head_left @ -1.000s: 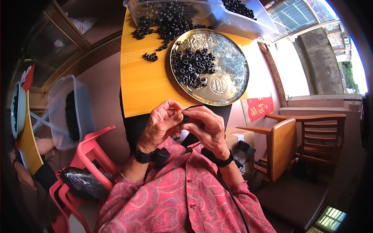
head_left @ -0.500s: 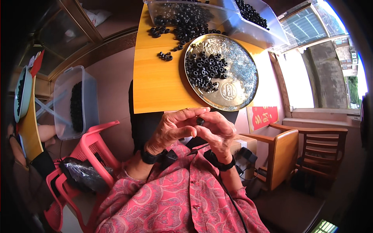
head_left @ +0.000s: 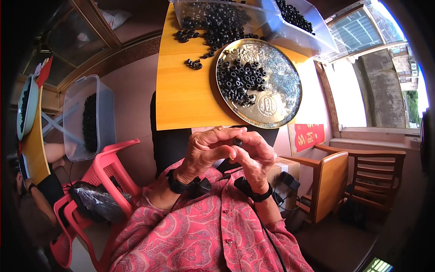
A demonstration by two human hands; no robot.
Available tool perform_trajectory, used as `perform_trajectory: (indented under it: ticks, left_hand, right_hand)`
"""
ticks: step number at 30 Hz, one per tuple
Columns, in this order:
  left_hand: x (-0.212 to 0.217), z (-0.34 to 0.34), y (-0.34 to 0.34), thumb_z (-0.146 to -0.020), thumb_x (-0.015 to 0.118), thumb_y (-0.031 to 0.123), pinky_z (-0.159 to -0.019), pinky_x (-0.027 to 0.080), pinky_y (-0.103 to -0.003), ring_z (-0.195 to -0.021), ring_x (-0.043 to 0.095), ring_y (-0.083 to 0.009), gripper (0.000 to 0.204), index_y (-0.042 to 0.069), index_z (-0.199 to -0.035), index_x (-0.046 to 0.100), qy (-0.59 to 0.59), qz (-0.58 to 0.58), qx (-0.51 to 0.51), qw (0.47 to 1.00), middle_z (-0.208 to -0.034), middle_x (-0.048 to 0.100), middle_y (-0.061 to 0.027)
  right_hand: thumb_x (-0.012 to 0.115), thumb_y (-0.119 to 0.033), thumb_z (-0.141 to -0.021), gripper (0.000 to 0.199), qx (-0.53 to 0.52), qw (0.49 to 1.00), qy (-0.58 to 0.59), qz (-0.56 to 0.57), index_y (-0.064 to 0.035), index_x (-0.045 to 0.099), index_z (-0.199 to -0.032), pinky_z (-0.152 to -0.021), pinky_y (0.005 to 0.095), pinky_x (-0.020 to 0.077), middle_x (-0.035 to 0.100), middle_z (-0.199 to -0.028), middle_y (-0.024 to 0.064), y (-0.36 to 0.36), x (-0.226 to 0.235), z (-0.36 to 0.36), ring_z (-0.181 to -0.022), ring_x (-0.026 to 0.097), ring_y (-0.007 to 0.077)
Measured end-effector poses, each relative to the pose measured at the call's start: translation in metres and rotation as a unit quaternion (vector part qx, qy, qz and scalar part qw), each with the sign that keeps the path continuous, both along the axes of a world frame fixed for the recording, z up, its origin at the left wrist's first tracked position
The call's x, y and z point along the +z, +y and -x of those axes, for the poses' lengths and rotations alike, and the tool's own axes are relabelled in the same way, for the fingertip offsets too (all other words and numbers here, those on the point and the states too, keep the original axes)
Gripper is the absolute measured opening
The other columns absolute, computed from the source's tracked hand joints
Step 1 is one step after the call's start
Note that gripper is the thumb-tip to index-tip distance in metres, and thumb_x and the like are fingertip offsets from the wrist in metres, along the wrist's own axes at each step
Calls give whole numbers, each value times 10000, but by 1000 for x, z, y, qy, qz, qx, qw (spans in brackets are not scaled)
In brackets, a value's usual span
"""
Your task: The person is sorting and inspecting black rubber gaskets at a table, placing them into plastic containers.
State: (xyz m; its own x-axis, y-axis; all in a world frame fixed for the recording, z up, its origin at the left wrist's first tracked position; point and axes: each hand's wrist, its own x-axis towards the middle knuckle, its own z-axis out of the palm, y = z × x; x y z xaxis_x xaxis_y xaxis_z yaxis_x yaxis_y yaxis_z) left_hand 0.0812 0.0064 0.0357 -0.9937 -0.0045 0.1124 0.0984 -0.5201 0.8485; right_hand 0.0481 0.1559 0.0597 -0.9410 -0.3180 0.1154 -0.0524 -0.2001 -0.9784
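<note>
Both hands meet in front of my body, just off the table's near edge. A small black cylindrical piece sits at the fingertips of my right hand, pinched there by thumb and forefinger. My left hand is closed against it, its fingers curled and its thumb tip touching the right thumb. Whatever the left fingertips hold is hidden or too small to tell. Beyond the hands, a round metal tray carries a heap of black ring-shaped pieces on its left and tiny clear glittering bits on its right.
More black rings spill from a tipped clear bin onto the yellow table. Another clear bin stands at the far right. To the left are a pink plastic chair, a clear tub and another person's arm. Wooden chairs stand right.
The black piece has shifted slightly to the right and turned in my fingers, and the fingertips have drawn closer together. At the far left, the other person's arm has moved.
</note>
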Motion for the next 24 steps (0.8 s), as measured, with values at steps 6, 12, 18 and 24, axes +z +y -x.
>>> perform_trajectory:
  ticks: [6,12,18,24]
  left_hand:
    - [4,-4,3,-836,752,260,-942,460,-298,-1046,596,-162,478,5,-1222,633,-53,6,-5,999,-1117,664,-107]
    - [4,-1,-1,-945,633,223,-722,493,-228,-769,591,-83,346,-5,-1205,620,-99,-79,-9,992,-913,639,-30]
    - [7,1,0,-952,616,159,-615,476,-184,-669,591,-74,280,-7,-1177,620,-150,-33,1,988,-868,657,-23]
    - [6,1,3,-935,628,87,-556,477,-204,-615,550,-57,267,-23,-1178,615,-139,-54,20,989,-799,639,-18]
  right_hand:
    - [761,42,-769,283,30,995,81,-41,56,641,-1024,-594,220,480,641,-923,87,11,-10,11,-711,608,102]
    - [783,-9,-761,342,12,973,200,-118,6,658,-1079,-589,218,482,663,-995,122,13,-8,24,-680,603,94]
    - [785,-25,-756,362,36,963,209,-164,1,655,-1093,-664,250,521,664,-1012,136,13,-8,21,-791,651,158]
    - [786,-33,-758,372,35,959,207,-190,-6,656,-1105,-721,270,536,659,-1025,145,12,-13,19,-889,665,202]
